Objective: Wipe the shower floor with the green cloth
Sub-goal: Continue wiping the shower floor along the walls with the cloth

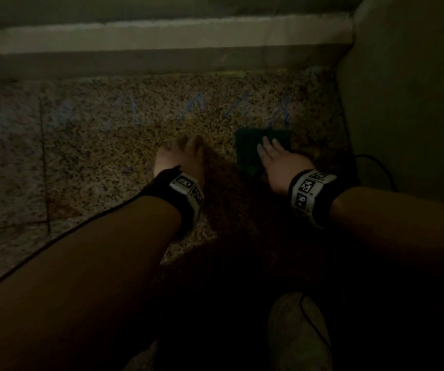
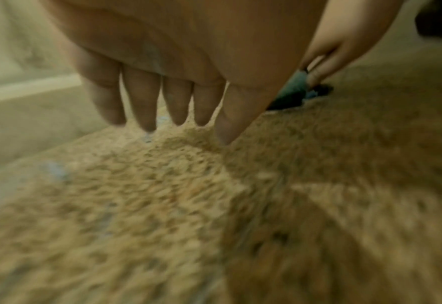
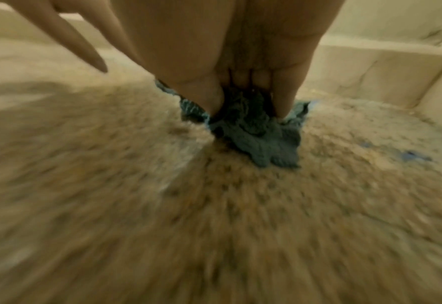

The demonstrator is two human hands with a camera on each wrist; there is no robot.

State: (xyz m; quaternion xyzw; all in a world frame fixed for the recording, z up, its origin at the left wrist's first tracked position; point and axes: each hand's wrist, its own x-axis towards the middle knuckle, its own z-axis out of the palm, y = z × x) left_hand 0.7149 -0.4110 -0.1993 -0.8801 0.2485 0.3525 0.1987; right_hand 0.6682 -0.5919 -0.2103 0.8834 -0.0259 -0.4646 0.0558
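Observation:
The green cloth [image 1: 247, 148] lies bunched on the speckled stone shower floor [image 1: 108, 129], near the right-hand corner. My right hand [image 1: 275, 156] lies on top of it, fingers extended and pressing down. In the right wrist view the fingertips [image 3: 284, 102] dig into the cloth [image 3: 266, 144] while the thumb sticks out to the left. My left hand [image 1: 183, 156] rests on the bare floor to the left of the cloth, its straight fingers [image 2: 147, 107] touching the stone. The cloth [image 2: 289, 96] shows just past its thumb. Faint blue streaks [image 1: 196, 108] mark the floor beyond both hands.
A pale raised ledge [image 1: 162, 36] runs along the far side of the floor. A wall [image 1: 403, 103] closes the right side, with a black cable [image 1: 376, 167] at its foot. A shoe [image 1: 295, 330] is at the bottom. A grout line [image 1: 44, 156] crosses the left.

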